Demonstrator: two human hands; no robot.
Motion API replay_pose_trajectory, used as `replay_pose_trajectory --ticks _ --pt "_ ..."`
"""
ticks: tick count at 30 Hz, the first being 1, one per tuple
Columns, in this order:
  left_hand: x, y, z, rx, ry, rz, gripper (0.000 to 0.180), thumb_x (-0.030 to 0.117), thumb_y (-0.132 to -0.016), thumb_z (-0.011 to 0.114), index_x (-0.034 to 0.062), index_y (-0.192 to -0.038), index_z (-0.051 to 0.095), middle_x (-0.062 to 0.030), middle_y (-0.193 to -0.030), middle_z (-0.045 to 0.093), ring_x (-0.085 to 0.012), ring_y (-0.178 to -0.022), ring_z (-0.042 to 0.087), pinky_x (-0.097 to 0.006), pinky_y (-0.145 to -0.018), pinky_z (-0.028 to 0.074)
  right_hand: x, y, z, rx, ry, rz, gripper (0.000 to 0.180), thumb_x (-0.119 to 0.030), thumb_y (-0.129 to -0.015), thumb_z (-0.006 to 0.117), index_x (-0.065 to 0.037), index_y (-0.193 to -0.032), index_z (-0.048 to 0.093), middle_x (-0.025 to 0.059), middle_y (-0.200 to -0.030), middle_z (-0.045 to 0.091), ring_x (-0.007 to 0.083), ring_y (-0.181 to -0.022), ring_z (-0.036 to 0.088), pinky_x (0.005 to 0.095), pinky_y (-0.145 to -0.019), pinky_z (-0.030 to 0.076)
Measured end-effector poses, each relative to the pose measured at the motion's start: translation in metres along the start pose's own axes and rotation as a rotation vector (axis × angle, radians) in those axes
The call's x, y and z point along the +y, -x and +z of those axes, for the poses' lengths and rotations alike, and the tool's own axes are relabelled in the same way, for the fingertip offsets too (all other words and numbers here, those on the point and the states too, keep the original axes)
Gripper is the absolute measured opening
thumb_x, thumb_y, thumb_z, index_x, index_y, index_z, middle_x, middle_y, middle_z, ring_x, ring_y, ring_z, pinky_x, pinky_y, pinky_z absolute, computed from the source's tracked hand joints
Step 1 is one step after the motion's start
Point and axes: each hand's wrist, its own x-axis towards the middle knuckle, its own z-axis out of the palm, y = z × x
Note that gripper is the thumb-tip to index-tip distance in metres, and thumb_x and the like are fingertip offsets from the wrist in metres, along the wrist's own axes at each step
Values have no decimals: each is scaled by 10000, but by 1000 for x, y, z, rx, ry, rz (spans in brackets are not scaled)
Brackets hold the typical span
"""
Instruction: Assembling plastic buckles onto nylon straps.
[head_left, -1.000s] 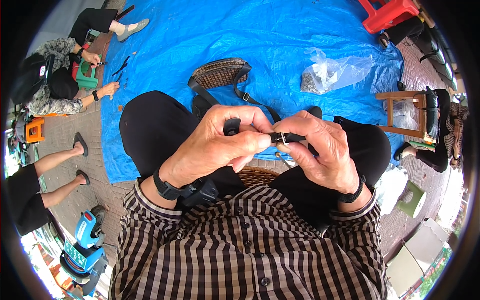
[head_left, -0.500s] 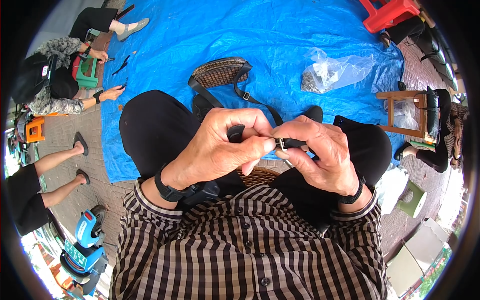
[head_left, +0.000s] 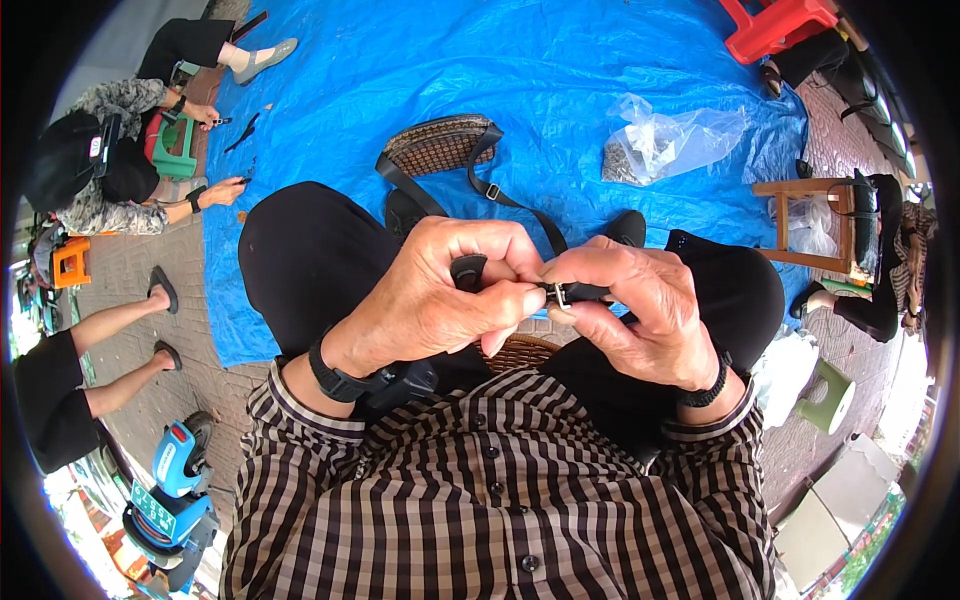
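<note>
The silver-buckled thin black strap is sinking slightly; I'm pinching it between nearly closed fingers of left hand and right hand.

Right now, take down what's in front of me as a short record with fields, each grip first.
Left grip: thumb and fingers pinched close beside the metal buckle
Right grip: thumb and forefinger on the black strap at that buckle
Strap threading: cannot tell, fingers cover it
Beneath: woven basket, partly hidden
On blue tarp: patterned bag; clear plastic bag
Upper left: co-worker in camouflage sleeves, beside a green stool
Upper right: red stool
</note>
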Motion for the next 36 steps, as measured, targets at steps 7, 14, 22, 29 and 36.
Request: replay_pose_trajectory --ticks 7,14,22,29,36 --pt "-12 -3 0 51 -29 88 101 -2 -797 569 2 -704 528 16 -542 493 -31 -472 477 -200 -425 362 4 2 1 -13 91 -13 268 -14 -716 676 3 -957 560 109 -821 617 253 -660 603 314 -542 467" --pt "-18 -4 2 95 -62 92 119 -3 -800 567 9 -691 520 30 -538 470 -22 -469 461 -200 -421 343 -1 -3 -7 -105 -46 124 257 42 -734 617 0 -982 566 128 -844 622 301 -703 618 325 -589 484" --pt "-21 -5 3 105 -97 76 42 -9 -789 580 -14 -748 574 2 -551 522 -42 -469 482 -201 -425 341 8 -1 -4 -84 -174 262 154 17 -780 604 -18 -930 606 91 -815 644 193 -675 631 264 -573 464" --pt "-26 -6 4 101 -158 138 49 2 -803 558 -14 -759 572 4 -539 515 -41 -462 477 -208 -427 343 3 -7 -2 -87 -320 433 81 -8 -802 621 -15 -876 591 50 -775 624 104 -669 598 239 -584 456" --pt "-21 -8 4 52 52 87 99 65 -829 577 -6 -759 575 -1 -553 508 -51 -444 462 -199 -407 320 12 4 0 -24 -575 528 88 -44 -848 601 -5 -922 574 38 -787 604 86 -712 593 216 -611 465"
